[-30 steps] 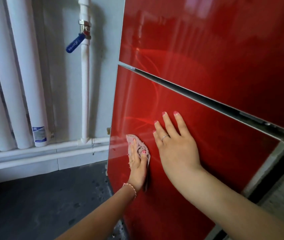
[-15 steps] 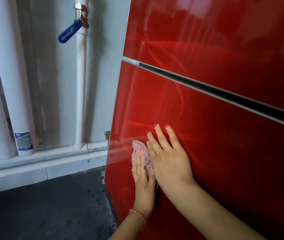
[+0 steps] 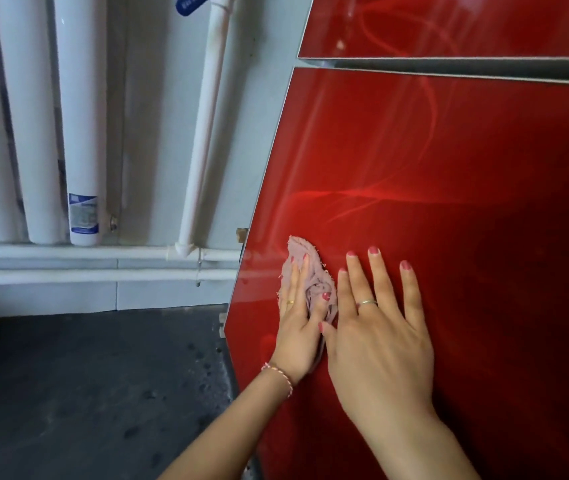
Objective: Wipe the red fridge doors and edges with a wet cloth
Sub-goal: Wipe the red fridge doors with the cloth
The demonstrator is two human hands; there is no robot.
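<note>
1. Nearest the camera, the right hand (image 3: 378,336) lies flat on the lower fridge door (image 3: 466,202), fingers straight and spread, grasping nothing (a thin ring sits on one finger).
2. Just beside it, to the left, the left hand (image 3: 298,332) presses a pinkish cloth (image 3: 305,268) against the same door; its fingers lie nearly straight over the cloth, the thumb across the cloth's lower fold, so the cloth is pinned to the door rather than bunched in a fist. A beaded bracelet (image 3: 277,374) circles that wrist.
3. The cloth is crumpled, with a frayed edge, and sits low on the door near its left edge (image 3: 265,174); the top of the cloth sticks out past the fingertips.
4. Higher up, a dark gap (image 3: 466,69) separates the lower door from the upper fridge door (image 3: 449,22); both doors are glossy red with lighter swirl patterns.
5. Left of the fridge, the dark floor (image 3: 85,393) shows scattered darker spots close to the fridge.
6. Farther back, white radiator tubes (image 3: 33,116) stand along the wall, one bearing a blue label (image 3: 83,213), and a thin white pipe (image 3: 203,126) runs up to a blue valve handle (image 3: 193,3) at the top edge.
</note>
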